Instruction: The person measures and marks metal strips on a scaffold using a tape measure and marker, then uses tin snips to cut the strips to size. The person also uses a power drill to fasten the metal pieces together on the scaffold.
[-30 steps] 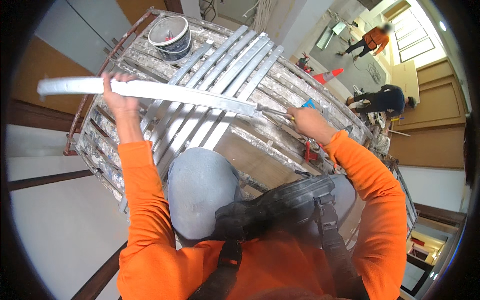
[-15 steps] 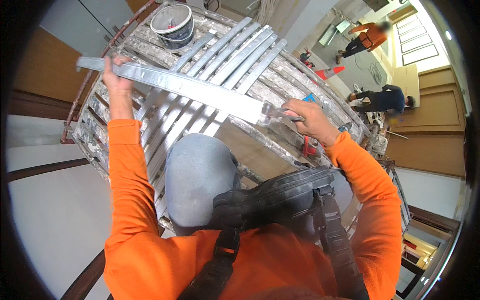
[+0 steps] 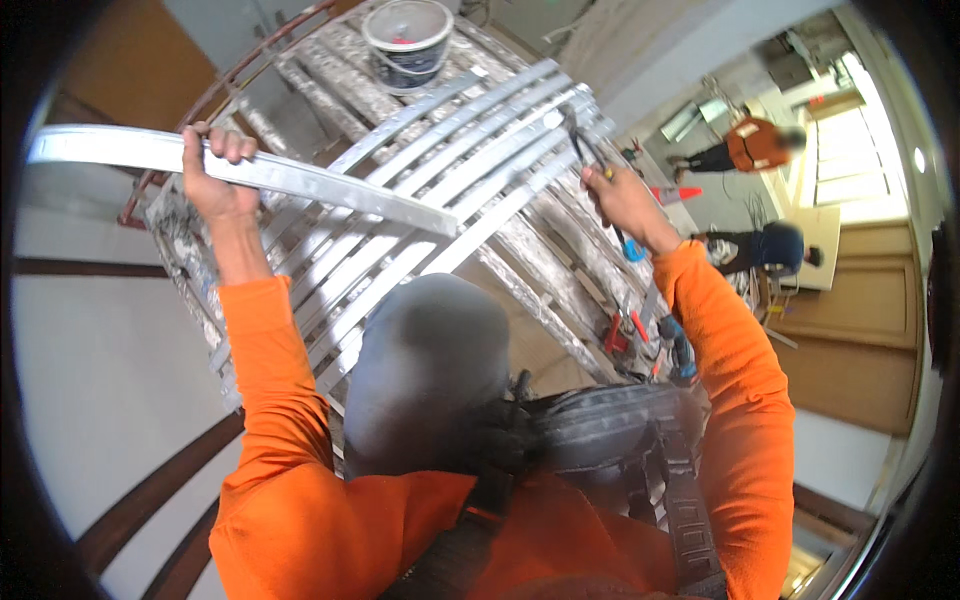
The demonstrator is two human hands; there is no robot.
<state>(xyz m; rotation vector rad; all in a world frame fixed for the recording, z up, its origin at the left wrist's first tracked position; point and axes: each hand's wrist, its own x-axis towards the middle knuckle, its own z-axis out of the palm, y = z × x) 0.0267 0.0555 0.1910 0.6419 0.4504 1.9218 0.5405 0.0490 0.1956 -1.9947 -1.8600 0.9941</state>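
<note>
My left hand [image 3: 222, 175] is wrapped round a long silver metal channel [image 3: 325, 185], which slants across in front of me. Its near-right end lies over several similar metal strips [image 3: 450, 165] laid side by side on the scaffold platform. To the right, clear of the held channel, my right hand [image 3: 625, 200] grips a hammer [image 3: 577, 135] by its dark handle. The hammer head is over the far ends of the strips. My bent knee [image 3: 430, 340] is just below the strips.
A paint-splattered slatted platform [image 3: 320, 75] carries a bucket [image 3: 408, 45] at its far side. Red-handled tools [image 3: 625, 330] and a blue power tool [image 3: 678, 345] lie near my right forearm. Two people [image 3: 757, 145] and an orange cone [image 3: 676, 193] are beyond, at the right.
The hammer in my right hand has lifted off the channel's right end and moved up and away. My left hand has shifted the channel to the left.
</note>
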